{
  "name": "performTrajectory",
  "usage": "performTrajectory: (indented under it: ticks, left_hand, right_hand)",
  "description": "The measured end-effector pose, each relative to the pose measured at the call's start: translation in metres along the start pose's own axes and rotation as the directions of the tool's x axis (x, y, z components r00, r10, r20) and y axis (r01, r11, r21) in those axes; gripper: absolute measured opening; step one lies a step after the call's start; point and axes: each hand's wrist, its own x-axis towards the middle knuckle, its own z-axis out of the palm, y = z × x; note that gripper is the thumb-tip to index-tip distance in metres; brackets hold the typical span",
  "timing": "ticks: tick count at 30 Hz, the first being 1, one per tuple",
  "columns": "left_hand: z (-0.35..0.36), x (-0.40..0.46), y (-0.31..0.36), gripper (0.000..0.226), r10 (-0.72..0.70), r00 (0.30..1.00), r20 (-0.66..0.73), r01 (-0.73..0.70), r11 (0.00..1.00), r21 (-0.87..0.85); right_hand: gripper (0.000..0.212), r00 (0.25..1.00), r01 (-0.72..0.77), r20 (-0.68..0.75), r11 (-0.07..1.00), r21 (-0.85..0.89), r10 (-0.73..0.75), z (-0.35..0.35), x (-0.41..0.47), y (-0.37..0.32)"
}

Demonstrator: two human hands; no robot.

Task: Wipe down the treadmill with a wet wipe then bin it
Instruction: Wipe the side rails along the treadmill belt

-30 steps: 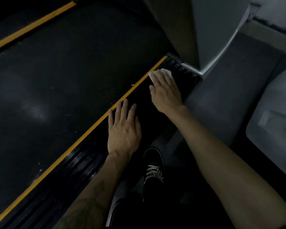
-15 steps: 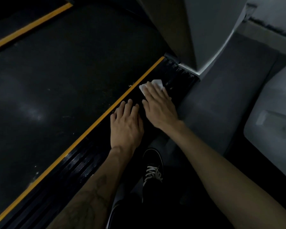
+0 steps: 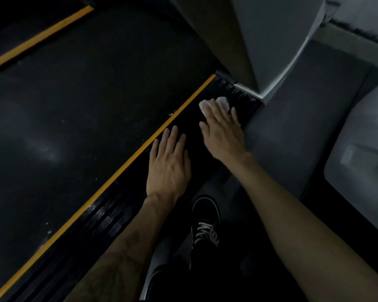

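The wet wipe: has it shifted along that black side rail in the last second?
Yes. The wet wipe slid back from the grey upright along the side rail, then forward again toward it.

1. There is a single view, from a wide-angle camera worn on the person's head; no second view shares the scene.
2. It looks steeply down and slightly forward, onto the treadmill's ribbed side rail (image 3: pixel 109 216) and the dark belt (image 3: pixel 79 118) to the left of it.
3. It sits close: both forearms enter from the bottom edge, and the left hand (image 3: pixel 168 164) and right hand (image 3: pixel 222 129) lie near the middle of the frame.
4. Directly beneath the lens, a black laced shoe (image 3: pixel 205 223) shows at the lower centre.
5. The grey upright (image 3: pixel 271 40) rises toward the camera at the top right, its lines bent by the wide lens.
6. The scene is dim.
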Motion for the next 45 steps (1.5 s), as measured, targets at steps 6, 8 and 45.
performTrajectory:
  ticks: [6, 8, 45]
  left_hand:
    - [0.001, 0.001, 0.001, 0.060, -0.002, 1.000, -0.005, 0.002, 1.000, 0.001]
    - [0.002, 0.001, 0.000, 0.059, -0.005, 1.000, -0.005, 0.005, 1.000, 0.001]
    - [0.002, 0.002, 0.001, 0.055, -0.007, 0.999, -0.033, 0.006, 1.000, -0.029]
  right_hand:
    - [0.072, 0.996, 0.093, -0.001, 0.995, 0.036, -0.093, 0.010, -0.036, -0.014]
    - [0.067, 0.996, 0.092, 0.003, 0.996, -0.003, -0.092, 0.003, -0.016, 0.004]
    - [0.069, 0.997, -0.039, -0.069, 0.999, -0.001, 0.038, 0.008, -0.016, -0.005]
